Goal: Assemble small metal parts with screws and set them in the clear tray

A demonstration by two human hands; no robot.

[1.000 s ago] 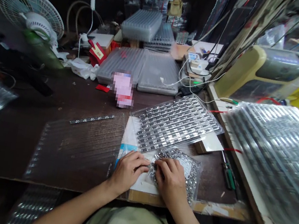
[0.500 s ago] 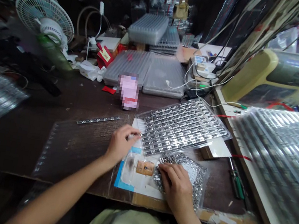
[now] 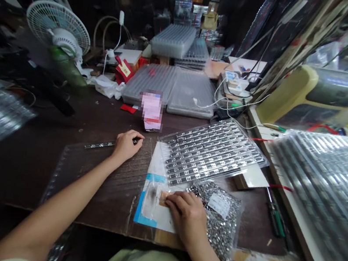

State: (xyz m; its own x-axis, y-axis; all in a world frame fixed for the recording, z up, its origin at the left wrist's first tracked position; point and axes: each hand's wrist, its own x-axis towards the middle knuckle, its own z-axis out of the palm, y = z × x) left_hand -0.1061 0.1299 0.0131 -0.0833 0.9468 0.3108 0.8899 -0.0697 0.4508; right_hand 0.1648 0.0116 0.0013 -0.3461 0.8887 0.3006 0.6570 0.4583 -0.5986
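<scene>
My left hand (image 3: 127, 146) is over the top row of a clear ribbed plastic tray (image 3: 86, 178). Its fingers are curled closed, with a small dark piece showing by the fingertips; what they hold I cannot make out. Black-and-silver metal parts (image 3: 98, 145) lie in that row, partly covered by the hand. At the small orange-brown block (image 3: 163, 196) on a white-and-blue sheet (image 3: 145, 220), my right hand (image 3: 189, 217) has its fingers pinched together; anything between them is hidden. Beside it lies a clear bag of small shiny metal pieces (image 3: 221, 236).
A tray filled with rows of metal parts (image 3: 213, 155) lies behind the bag. Stacked trays (image 3: 324, 187) stand at right, near a green-handled screwdriver (image 3: 277, 221). Farther back are closed plastic cases (image 3: 191, 93), a fan (image 3: 59, 26) and a blurred-out pink object (image 3: 151, 111).
My left hand has moved from the sheet up and left to the tray's top row. My right hand has shifted from the bag left onto the orange-brown block.
</scene>
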